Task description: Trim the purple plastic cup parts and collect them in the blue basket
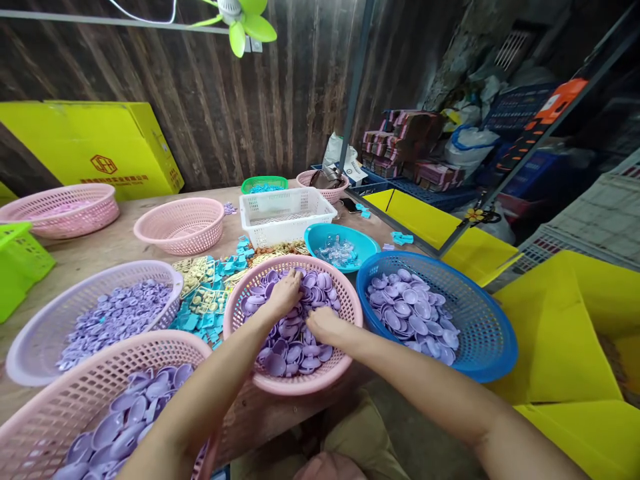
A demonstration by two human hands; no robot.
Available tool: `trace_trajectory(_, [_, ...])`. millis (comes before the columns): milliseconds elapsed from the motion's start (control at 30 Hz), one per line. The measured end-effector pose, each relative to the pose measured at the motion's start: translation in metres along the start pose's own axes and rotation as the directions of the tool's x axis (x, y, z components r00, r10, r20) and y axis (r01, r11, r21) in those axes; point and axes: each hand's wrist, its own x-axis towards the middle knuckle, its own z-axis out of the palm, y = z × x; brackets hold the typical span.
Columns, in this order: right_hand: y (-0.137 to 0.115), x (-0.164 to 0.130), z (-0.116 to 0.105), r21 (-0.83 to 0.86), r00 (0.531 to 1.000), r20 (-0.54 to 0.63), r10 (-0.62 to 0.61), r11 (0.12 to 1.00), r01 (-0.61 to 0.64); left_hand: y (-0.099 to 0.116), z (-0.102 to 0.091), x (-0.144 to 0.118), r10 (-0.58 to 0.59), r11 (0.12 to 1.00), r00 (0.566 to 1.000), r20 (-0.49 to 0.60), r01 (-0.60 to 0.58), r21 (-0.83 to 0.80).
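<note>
A pink round basket (337,372) full of purple plastic discs (293,350) sits at the table's front edge. My left hand (285,293) rests inside it, fingers curled down among the discs. Close beside it, my right hand (324,323) lies in the same basket with fingers bent into the pile. Whether either hand grips a disc is hidden by the fingers.
A blue basket (493,333) of purple discs stands right; a lilac basket (30,343) and a pink basket (50,413) of purple parts stand left. Behind are blue and yellow small parts (205,300), a teal bowl (360,243), a white crate (285,213), empty pink baskets (180,227), yellow boxes (565,333).
</note>
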Motion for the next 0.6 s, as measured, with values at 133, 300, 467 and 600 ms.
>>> trace_trajectory(133, [0.000, 0.003, 0.006, 0.021, 1.000, -0.005, 0.022, 1.000, -0.022, 0.000, -0.001, 0.001, -0.005, 0.999, 1.000, -0.004, 0.005, -0.032])
trace_trajectory(300, [0.002, -0.002, 0.002, 0.089, 0.995, -0.062, 0.079, 0.993, -0.073, -0.001, -0.006, 0.001, -0.035, 0.993, 0.999, -0.041, 0.030, -0.113])
trace_trajectory(467, [0.011, -0.014, -0.006, 0.216, 0.978, -0.139, 0.158, 0.968, -0.126, -0.005, -0.006, 0.002, -0.070, 0.973, 0.995, -0.068, 0.053, -0.223])
trace_trajectory(600, [0.025, -0.023, -0.011, 0.308, 0.954, -0.198, 0.224, 0.938, -0.157, -0.006, -0.009, 0.004, -0.052, 0.939, 0.994, -0.092, 0.017, -0.344])
